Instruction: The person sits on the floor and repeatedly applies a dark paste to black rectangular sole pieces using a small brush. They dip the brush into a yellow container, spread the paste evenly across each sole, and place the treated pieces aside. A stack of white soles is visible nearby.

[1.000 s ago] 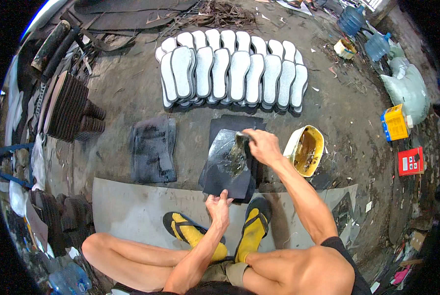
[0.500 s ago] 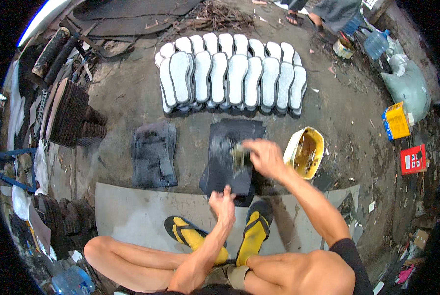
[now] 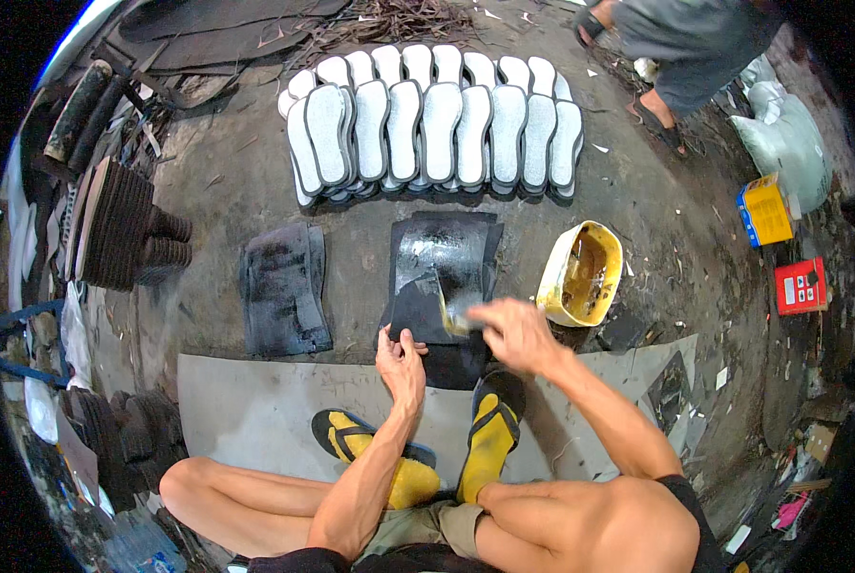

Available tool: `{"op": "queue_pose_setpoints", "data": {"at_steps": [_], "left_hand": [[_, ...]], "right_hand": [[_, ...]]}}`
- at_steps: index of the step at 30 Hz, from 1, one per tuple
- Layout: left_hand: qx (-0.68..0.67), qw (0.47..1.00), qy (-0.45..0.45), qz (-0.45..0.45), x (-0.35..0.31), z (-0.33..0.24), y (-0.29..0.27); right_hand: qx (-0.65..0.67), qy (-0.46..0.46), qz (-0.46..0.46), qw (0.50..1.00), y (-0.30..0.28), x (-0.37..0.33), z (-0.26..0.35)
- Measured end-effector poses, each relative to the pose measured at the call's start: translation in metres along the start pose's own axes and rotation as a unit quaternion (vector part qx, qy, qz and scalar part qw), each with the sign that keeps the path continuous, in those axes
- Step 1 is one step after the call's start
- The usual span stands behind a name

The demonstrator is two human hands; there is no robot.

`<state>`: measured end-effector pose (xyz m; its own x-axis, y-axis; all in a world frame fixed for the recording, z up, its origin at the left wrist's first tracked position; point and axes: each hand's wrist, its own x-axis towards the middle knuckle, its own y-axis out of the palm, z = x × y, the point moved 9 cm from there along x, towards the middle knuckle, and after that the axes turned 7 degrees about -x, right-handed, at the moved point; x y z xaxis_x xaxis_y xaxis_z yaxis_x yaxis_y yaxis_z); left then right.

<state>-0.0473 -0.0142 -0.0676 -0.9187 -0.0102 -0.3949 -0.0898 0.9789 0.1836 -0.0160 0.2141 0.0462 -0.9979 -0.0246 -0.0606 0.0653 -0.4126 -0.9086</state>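
Note:
A stack of dark rubber sheets (image 3: 446, 248) lies before me, its top far half glossy and wet. My left hand (image 3: 401, 368) is closed at the near left edge of the top sheet, thumb and fingers pinching it. My right hand (image 3: 518, 334) grips a brush (image 3: 458, 321), blurred by motion and smeared yellowish, low over the right side of the same sheet. Right of the stack stands a yellow-white tub (image 3: 553, 282) with brown, glue-like liquid inside. A second stack of dark sheets (image 3: 279, 291) sits to the left, with shiny patches on top.
Rows of white-topped slipper soles (image 3: 442, 134) are stacked beyond the sheets. Dark sole stacks (image 3: 112, 229) stand at the left. A grey mat (image 3: 246, 392) lies under my slippered feet. A person's legs (image 3: 685, 57) are at the far right, near a yellow-blue box (image 3: 766, 210) and a red box (image 3: 802, 286).
My right hand and brush have come nearer to me across the sheet, and its wet sheen shows more. The person at the far right has stepped closer. The whole view has shifted slightly.

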Motion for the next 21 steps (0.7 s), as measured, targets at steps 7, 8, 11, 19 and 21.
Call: {"op": "queue_pose_setpoints", "data": {"at_steps": [7, 8, 11, 19, 21], "left_hand": [[0.309, 0.935, 0.174, 0.02, -0.012, -0.021, 0.019], [0.337, 0.932, 0.137, 0.011, -0.007, -0.018, 0.019], [0.223, 0.972, 0.074, -0.018, 0.008, -0.019, 0.023], [0.254, 0.964, 0.077, 0.01, -0.011, -0.032, 0.014], [0.215, 0.974, 0.071, -0.025, -0.012, -0.034, -0.004]], "right_hand": [[-0.048, -0.13, 0.005, 0.99, 0.029, 0.108, 0.054], [-0.018, -0.202, 0.099, 0.974, 0.047, 0.105, 0.07], [0.021, -0.163, -0.03, 0.986, 0.013, 0.113, 0.048], [-0.097, -0.059, -0.053, 0.992, 0.03, 0.064, 0.022], [-0.085, -0.094, -0.042, 0.991, 0.053, 0.026, 0.058]]}}
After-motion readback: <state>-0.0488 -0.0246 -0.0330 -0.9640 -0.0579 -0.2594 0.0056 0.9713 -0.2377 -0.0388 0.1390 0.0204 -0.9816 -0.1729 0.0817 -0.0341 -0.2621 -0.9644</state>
